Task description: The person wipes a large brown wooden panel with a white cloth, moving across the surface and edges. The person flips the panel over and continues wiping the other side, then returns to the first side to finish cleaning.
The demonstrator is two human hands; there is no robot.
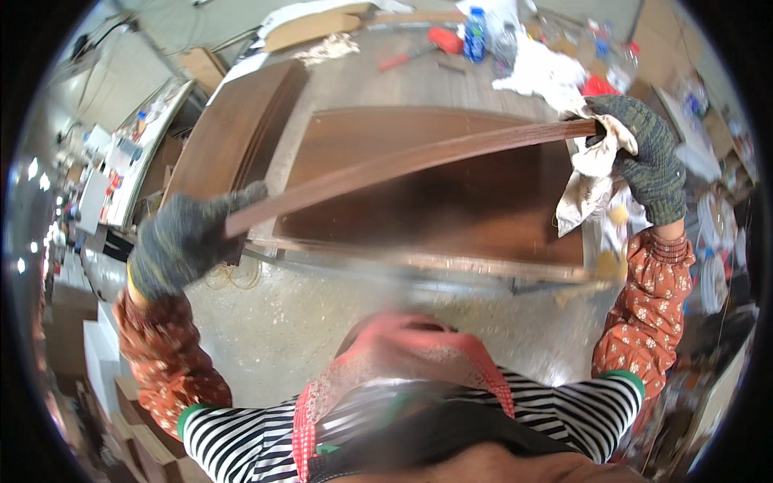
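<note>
At the far left we saw the left hand (181, 245) in a dark knitted glove, its fingers closed around the near, lower end of a long wooden strip (419, 165). Just beyond that hand lay a stack of dark brown panels (229, 121) on the workbench (374, 76).

From there the strip rose toward the right, held in the air above a flat brown panel (362, 145) and well clear of the stack. We took it for light and fairly stiff, narrow enough for one hand to close around. It looked bowed, but we could not tell how much of that was the lens. Its brown face looked smooth, so we judged it might slide in knitted gloves, and its edges and corners seemed likelier to dent than the strip to break. Both ends seemed to us the sound places to hold, leaving the long middle untouched; a grip at one end alone would probably let the other dip.

Toward the right, a pale, stained cloth (600, 161) hung around the strip's upper end. The right hand (648, 153), gloved alike, had its fingers folded over that cloth; whether they also touched bare wood beneath, we could not tell.
</note>
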